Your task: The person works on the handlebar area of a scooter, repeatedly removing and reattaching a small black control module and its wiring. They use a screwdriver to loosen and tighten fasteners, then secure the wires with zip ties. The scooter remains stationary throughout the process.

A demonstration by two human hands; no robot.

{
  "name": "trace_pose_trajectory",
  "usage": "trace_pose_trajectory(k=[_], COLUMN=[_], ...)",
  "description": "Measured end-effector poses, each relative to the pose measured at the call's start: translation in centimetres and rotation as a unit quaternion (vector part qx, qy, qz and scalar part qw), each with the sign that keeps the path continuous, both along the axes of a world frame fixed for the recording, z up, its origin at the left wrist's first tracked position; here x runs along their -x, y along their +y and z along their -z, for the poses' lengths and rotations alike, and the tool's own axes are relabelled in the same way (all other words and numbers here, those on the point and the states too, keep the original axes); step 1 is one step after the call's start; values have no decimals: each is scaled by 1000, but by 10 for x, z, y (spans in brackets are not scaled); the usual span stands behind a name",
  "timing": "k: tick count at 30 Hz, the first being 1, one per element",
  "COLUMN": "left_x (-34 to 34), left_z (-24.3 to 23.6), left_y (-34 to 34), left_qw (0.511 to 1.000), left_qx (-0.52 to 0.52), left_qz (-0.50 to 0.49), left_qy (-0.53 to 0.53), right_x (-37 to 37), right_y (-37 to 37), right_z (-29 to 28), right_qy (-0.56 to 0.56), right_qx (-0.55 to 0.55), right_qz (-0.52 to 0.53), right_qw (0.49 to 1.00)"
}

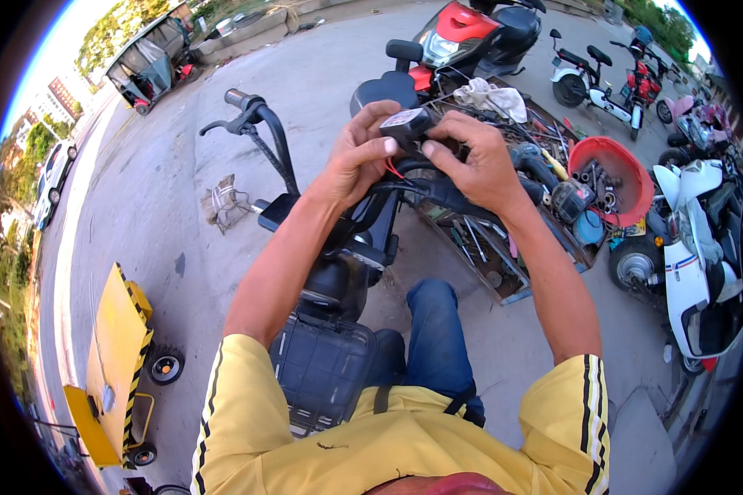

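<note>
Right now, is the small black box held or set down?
Held: the left hand and right hand have the small black box between them, with red wire showing just below it.

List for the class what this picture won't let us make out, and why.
- Head view: underside of the black box, hidden by its top and the fingers.
- Head view: upper end of the red wire, lost behind box and fingers.
- Head view: red basin floor, under metal parts.
- Head view: inside the white car, too small.
</note>
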State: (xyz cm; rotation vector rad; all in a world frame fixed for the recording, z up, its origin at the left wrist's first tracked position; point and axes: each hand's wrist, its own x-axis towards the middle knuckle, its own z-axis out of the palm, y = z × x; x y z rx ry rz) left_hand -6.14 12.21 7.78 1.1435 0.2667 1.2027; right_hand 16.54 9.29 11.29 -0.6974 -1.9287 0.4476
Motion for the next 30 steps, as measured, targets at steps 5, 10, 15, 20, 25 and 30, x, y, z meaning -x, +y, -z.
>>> trace_pose_trajectory(k=[5,10,15,20,25,30], left_x=[1,-3,-5,-5,5,1], left_z=[-7,-1,2,3,0,6], left_y=[-12,-10,-8,-8,-13,-7], left_qw=[998,986,980,978,968,966], left_qx=[-33,-65,-70,-69,-82,-90], left_qz=[-38,-95,-126,-131,-155,-163], left_qy=[44,124,136,150,178,178], right_x=[6,0,-2,-5,5,-1], right_y=[18,16,18,18,22,26], right_z=[16,15,18,18,20,24], right_qy=[-17,-39,-28,-31,-32,-41], right_qx=[-81,-54,-47,-32,-52,-50], right_qz=[4,34,34,41,34,42], right_qw=[997,997,998,998,998,997])
